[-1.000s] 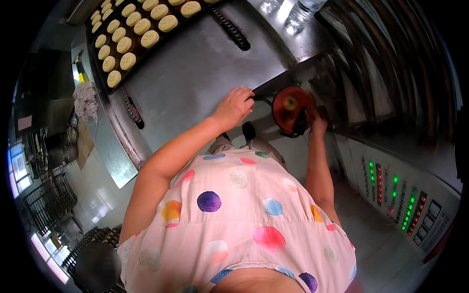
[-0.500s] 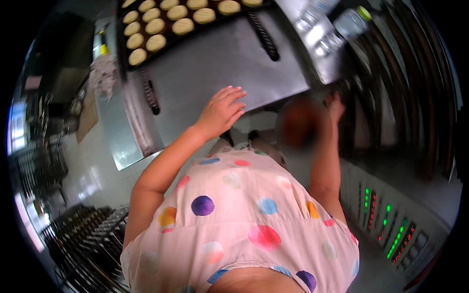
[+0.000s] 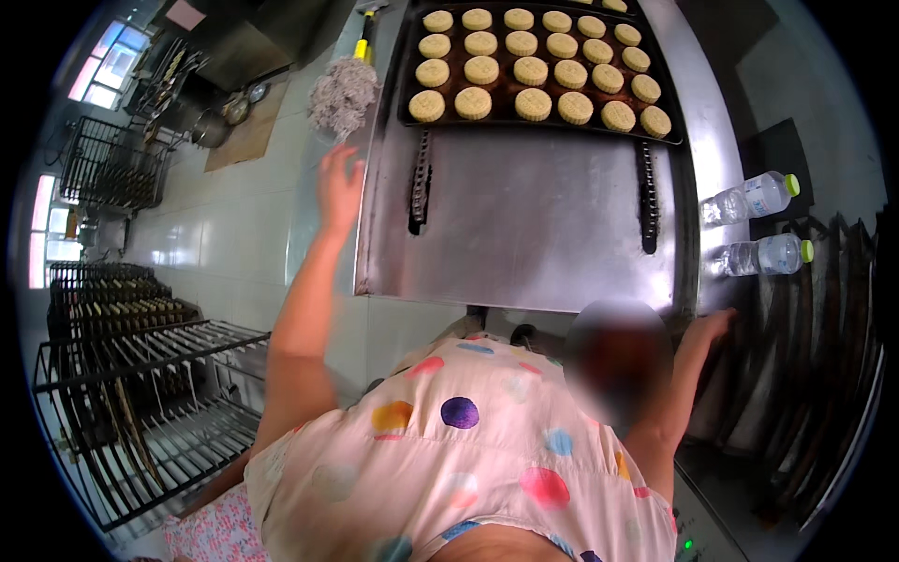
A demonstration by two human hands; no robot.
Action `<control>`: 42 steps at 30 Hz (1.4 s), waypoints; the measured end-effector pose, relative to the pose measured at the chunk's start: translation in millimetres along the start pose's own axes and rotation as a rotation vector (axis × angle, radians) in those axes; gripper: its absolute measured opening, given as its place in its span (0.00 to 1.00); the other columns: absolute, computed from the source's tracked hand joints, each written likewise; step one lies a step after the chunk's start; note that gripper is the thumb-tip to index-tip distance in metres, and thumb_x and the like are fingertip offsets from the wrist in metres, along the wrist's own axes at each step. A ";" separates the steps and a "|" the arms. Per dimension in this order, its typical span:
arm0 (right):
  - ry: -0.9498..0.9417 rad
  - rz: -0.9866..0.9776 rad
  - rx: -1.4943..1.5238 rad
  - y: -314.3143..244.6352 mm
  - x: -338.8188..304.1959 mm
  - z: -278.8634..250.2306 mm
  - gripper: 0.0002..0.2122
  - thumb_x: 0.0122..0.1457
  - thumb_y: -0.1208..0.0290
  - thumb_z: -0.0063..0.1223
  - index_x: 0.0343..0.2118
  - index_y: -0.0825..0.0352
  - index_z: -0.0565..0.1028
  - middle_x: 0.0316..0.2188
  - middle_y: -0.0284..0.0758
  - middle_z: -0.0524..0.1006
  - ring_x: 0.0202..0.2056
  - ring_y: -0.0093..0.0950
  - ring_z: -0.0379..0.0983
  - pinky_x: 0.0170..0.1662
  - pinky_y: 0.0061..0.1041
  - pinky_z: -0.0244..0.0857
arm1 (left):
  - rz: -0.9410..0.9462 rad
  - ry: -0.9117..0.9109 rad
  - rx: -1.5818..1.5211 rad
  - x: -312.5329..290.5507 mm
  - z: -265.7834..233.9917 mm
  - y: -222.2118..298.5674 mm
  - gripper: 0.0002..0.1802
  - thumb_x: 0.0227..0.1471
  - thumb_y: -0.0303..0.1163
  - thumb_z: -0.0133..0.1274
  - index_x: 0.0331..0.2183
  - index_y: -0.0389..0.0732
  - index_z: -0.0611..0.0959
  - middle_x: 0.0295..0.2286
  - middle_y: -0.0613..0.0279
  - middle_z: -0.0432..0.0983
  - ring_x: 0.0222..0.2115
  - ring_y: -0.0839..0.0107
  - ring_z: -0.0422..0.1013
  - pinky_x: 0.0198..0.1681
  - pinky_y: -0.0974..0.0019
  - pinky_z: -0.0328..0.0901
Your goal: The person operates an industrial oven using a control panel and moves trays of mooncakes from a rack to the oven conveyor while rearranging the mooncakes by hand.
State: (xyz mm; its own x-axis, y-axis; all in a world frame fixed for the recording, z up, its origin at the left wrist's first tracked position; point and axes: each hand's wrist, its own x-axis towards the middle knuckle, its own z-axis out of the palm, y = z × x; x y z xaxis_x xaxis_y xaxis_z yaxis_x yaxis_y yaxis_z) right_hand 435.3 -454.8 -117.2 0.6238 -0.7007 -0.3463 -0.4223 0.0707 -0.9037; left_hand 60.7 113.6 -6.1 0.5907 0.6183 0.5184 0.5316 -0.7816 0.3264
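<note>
My left hand (image 3: pixel 341 187) is raised beside the left edge of the metal table (image 3: pixel 534 220), its fingers apart and nothing in them. A dark baking tray (image 3: pixel 599 133) lies across the table's far part, bearing rows of round, pale pastries (image 3: pixel 533 104) with fluted sides. My right hand (image 3: pixel 715 326) reaches out past the table's near right corner, close to a row of dark upright trays or slats (image 3: pixel 796 365). Its fingers are smeared and partly lost against them, so any grip is hidden. Next to my right forearm is a blurred reddish-brown shape (image 3: pixel 618 361) I cannot make out.
Two chain strips (image 3: pixel 649 197) run along slots in the tabletop. Two clear bottles with green caps (image 3: pixel 770 194) lie on the right ledge. A grey mop head (image 3: pixel 344 96) is beyond my left hand. Wire racks (image 3: pixel 159 403) stand left; flowered pink cloth (image 3: pixel 220 525) shows at lower left.
My left hand has moved left, from over the tabletop to beyond its left edge. The view has turned, showing more pastries and racks. My right hand is still out at the right.
</note>
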 end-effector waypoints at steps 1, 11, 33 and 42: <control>0.037 -0.003 -0.034 -6.8 0.2 0.5 0.33 0.58 0.48 0.42 0.42 0.85 0.69 0.46 0.56 0.70 0.46 0.44 0.70 0.50 0.37 0.62 | -0.044 -0.011 0.062 -7.3 -2.0 -22.8 0.15 0.50 0.33 0.52 0.39 0.36 0.76 0.44 0.50 0.70 0.47 0.53 0.65 0.50 0.57 0.60; 0.176 -0.277 -0.510 -1.4 9.0 -7.3 0.37 0.58 0.45 0.39 0.34 0.90 0.70 0.34 0.66 0.71 0.41 0.56 0.70 0.44 0.43 0.66 | -0.204 -0.241 0.411 -67.7 -11.3 -52.4 0.33 0.54 0.50 0.44 0.54 0.37 0.65 0.56 0.50 0.56 0.58 0.57 0.50 0.62 0.53 0.42; 0.116 -0.212 -0.419 -2.4 0.5 -8.8 0.37 0.58 0.43 0.38 0.29 0.87 0.73 0.33 0.62 0.73 0.39 0.53 0.72 0.43 0.42 0.68 | -0.367 -0.216 -0.106 -52.1 25.4 25.2 0.14 0.54 0.40 0.48 0.31 0.40 0.79 0.19 0.60 0.74 0.16 0.66 0.69 0.22 0.63 0.65; 0.189 -0.265 -0.476 -2.7 2.8 -6.7 0.36 0.57 0.44 0.41 0.34 0.87 0.72 0.35 0.62 0.73 0.40 0.52 0.72 0.44 0.41 0.68 | -1.236 -0.583 -1.351 49.6 145.9 45.9 0.16 0.59 0.40 0.39 0.29 0.38 0.71 0.24 0.49 0.76 0.13 0.76 0.57 0.12 0.74 0.50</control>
State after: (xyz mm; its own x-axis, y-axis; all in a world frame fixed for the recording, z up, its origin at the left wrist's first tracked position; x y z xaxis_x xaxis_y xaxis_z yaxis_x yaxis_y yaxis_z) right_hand 433.8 -461.7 -114.0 0.6390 -0.7685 -0.0330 -0.5439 -0.4211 -0.7258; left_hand 203.0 120.4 -80.8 0.5620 0.5200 -0.6432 0.1678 0.6899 0.7042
